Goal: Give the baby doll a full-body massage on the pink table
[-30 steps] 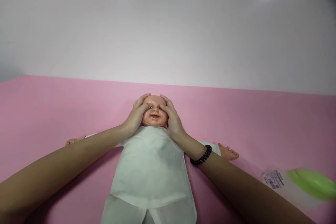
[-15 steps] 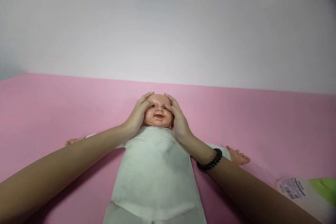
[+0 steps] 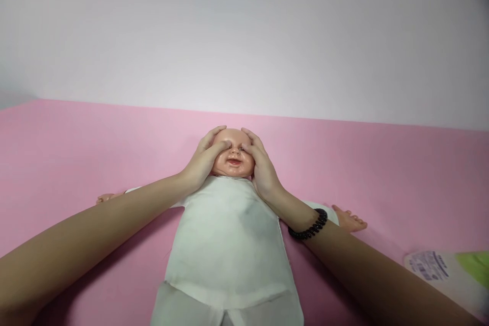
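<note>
A baby doll [image 3: 232,244] with a hard, glossy head and a white cloth body lies on its back, its head at the far end. My left hand [image 3: 204,160] cups one side of the head, its thumb laid across an eye. On the opposite side my right hand [image 3: 263,168] is wrapped round the cheek and temple, its thumb beside the other eye. The doll's open, smiling mouth shows between my palms. Both its arms stretch outward, partly hidden behind my forearms.
Under the doll spreads a pink surface [image 3: 76,147], with a pale wall [image 3: 244,35] behind it. A white bottle with a printed label and a green patch [image 3: 451,275] lies at the lower right, partly behind my right forearm. A black coil band [image 3: 311,226] circles my right wrist.
My left thumb has slid inward over the doll's eye, and my right thumb has shifted slightly. The view has tilted down a little, so the ceiling lights are out of sight.
</note>
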A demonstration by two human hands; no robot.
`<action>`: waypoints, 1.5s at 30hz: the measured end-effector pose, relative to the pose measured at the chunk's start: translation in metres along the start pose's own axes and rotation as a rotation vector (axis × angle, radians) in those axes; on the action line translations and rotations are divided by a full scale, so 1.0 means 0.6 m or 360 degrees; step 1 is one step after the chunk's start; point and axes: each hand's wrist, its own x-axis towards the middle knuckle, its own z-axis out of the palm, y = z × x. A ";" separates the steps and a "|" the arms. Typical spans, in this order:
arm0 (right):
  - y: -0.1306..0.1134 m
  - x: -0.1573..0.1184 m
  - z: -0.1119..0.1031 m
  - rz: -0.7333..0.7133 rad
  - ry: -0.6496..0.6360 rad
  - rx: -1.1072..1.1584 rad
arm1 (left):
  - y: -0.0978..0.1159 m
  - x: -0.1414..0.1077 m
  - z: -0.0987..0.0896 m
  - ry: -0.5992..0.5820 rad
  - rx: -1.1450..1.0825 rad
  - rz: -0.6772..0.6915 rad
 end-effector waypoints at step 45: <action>0.006 0.001 -0.004 -0.0036 -0.0062 -0.0071 | 0.001 -0.005 0.000 -0.0024 -0.0003 -0.0026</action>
